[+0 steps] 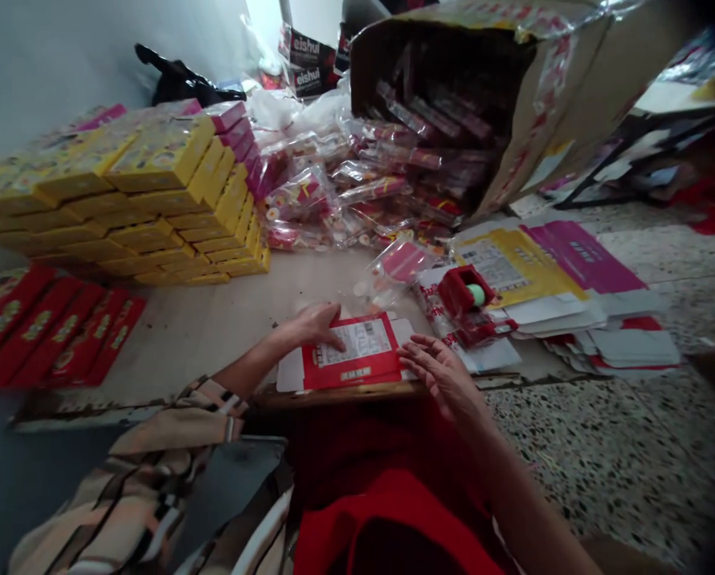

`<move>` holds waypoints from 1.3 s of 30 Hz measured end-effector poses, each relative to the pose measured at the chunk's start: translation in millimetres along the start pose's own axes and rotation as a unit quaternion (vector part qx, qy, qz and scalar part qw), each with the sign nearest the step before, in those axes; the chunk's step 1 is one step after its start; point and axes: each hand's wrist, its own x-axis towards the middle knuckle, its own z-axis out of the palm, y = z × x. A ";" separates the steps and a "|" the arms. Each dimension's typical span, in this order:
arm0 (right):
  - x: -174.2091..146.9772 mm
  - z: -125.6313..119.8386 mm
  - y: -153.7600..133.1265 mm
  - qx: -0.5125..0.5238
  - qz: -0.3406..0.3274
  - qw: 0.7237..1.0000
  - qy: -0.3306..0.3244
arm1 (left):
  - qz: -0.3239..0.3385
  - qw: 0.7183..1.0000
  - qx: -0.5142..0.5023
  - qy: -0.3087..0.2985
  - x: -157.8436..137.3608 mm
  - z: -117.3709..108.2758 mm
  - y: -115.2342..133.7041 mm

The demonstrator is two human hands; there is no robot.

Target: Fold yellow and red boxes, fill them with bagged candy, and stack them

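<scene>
A flattened red carton [366, 359] with a printed white panel and white end flaps lies at the table's front edge. My left hand [316, 327] rests on its left part, thumb and index finger apart, the other fingers partly hidden. At the right end, my right hand [438, 366] is open with its fingers stretched out, by the carton's white flap. Just beyond the carton is a clear-wrapped pink packet [399, 263]. A red tape dispenser [468, 295] with a pale green core stands to the right of it.
Stacked yellow boxes [159, 160] fill the left back, with red boxes [51, 327] in front. Many wrapped packets [357, 176] spill from a large cardboard box [573, 88] on its side. Flat yellow and purple cartons [590, 255] lie at right. Speckled floor [602, 455] shows beyond.
</scene>
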 end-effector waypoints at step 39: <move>35.7 44.7 40.0 -0.149 -0.192 0.969 0.041 | 0.066 0.992 0.031 0.103 8.4 -3.8 27.9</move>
